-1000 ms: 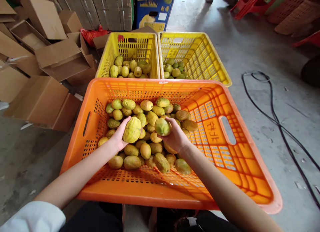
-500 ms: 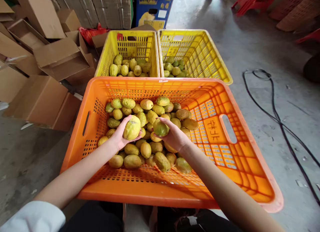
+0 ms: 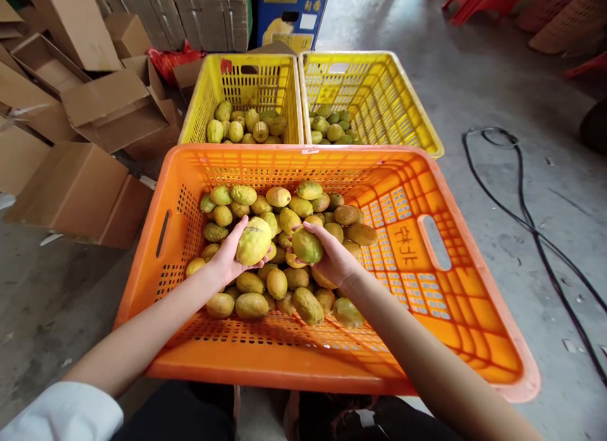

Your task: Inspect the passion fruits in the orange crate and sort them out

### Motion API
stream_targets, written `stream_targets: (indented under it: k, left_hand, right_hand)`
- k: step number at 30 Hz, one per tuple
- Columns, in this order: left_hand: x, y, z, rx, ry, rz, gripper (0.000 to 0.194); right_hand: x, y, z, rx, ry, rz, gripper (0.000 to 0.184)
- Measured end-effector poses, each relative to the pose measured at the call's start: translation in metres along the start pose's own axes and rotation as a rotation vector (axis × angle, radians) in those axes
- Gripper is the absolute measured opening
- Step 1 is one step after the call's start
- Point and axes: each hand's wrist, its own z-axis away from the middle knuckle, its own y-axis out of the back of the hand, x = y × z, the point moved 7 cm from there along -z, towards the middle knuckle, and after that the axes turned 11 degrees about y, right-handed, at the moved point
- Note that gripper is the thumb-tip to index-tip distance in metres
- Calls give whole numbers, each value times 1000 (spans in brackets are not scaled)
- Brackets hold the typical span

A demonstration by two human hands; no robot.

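My left hand (image 3: 231,254) is closed around a large yellow oval fruit (image 3: 253,241), its thumb along the fruit's left side. In my right hand (image 3: 334,257) rests a greener oval fruit (image 3: 306,245), with the thumb over its top and the fingers mostly hidden beneath. Both hands are held over a heap of similar yellow-green fruit (image 3: 251,306) lying in an orange plastic crate (image 3: 284,365). The two held fruits are apart from each other. Their exact kind I cannot tell.
Beyond the orange crate stand a left yellow crate (image 3: 192,112) and a right yellow crate (image 3: 417,112), each holding more fruit. Cardboard boxes (image 3: 71,188) are piled at left. A black cable (image 3: 526,219) lies on the floor at right; a red stool (image 3: 488,1) stands farther back.
Both held fruits have been turned slightly in my hands; the greener one now shows more of its long side. My hands remain in nearly the same place.
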Motion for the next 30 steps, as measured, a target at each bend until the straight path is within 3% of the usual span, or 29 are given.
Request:
stream_targets:
  k: [10, 17, 22, 26, 30]
  left_hand:
    - [2, -1, -3, 9, -23, 56, 64]
    - [4, 7, -5, 92, -98, 125, 50]
    - [7, 3, -5, -3, -143, 132, 47]
    - [6, -1, -5, -116, -153, -45, 43]
    - [2, -3, -3, -177, -173, -155, 40]
  right_hand:
    - [4, 5, -1, 63, -34, -2, 16]
    - [4, 6, 0, 81, -39, 8, 12]
    - [6, 8, -2, 72, -22, -5, 9]
    - [2, 8, -5, 23, 98, -14, 14]
    - [3, 10, -6, 15, 113, -15, 18]
